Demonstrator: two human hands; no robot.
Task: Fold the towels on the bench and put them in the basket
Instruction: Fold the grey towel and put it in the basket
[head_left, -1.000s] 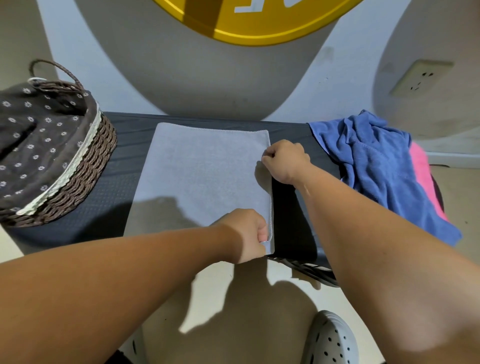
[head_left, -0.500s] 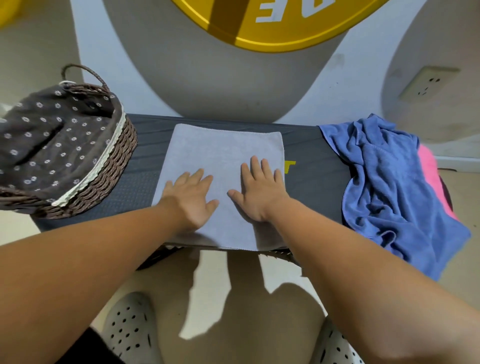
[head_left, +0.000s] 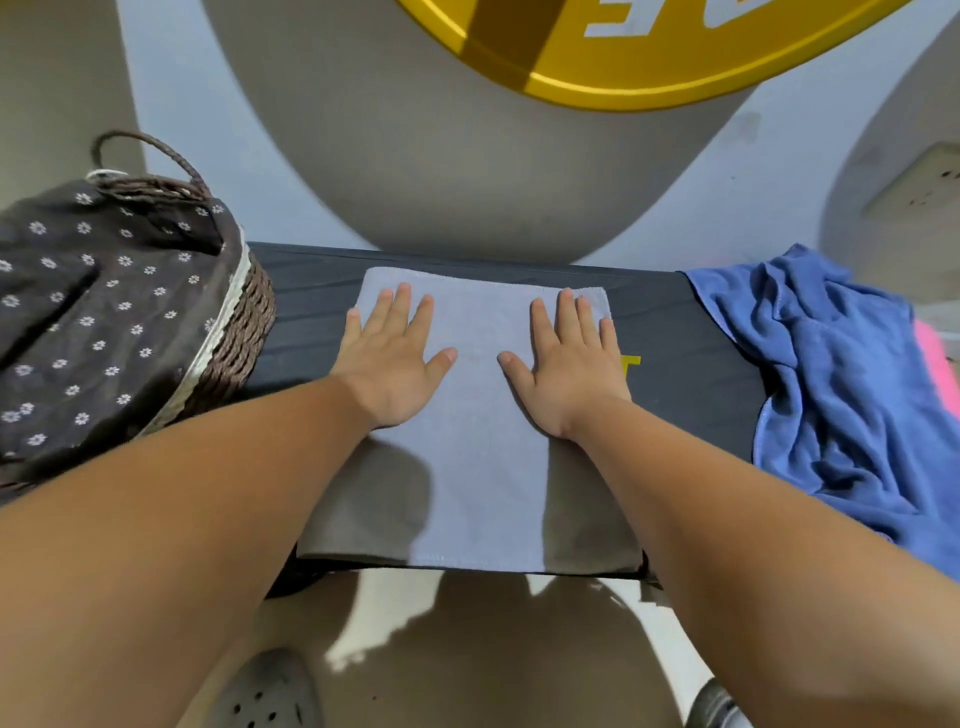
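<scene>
A folded grey towel (head_left: 478, 467) lies flat across the middle of the dark bench (head_left: 680, 374). My left hand (head_left: 392, 358) rests palm down on the towel's far left part, fingers spread. My right hand (head_left: 569, 364) lies flat on its far right part, fingers spread. Neither hand grips anything. A brown wicker basket (head_left: 228, 358) with a dark flowered fabric liner stands at the bench's left end. A crumpled blue towel (head_left: 841, 384) is heaped at the right end, with a pink towel (head_left: 935, 358) showing beneath it.
A wall with a large grey oval and a yellow sign rises right behind the bench. A wall socket (head_left: 919, 192) sits at the far right. My grey perforated shoes (head_left: 270, 696) stand on the floor below the bench's front edge.
A second ago both hands pinched the towel's right edge. They then flattened onto the towel's middle and have now slid apart and farther back across it.
</scene>
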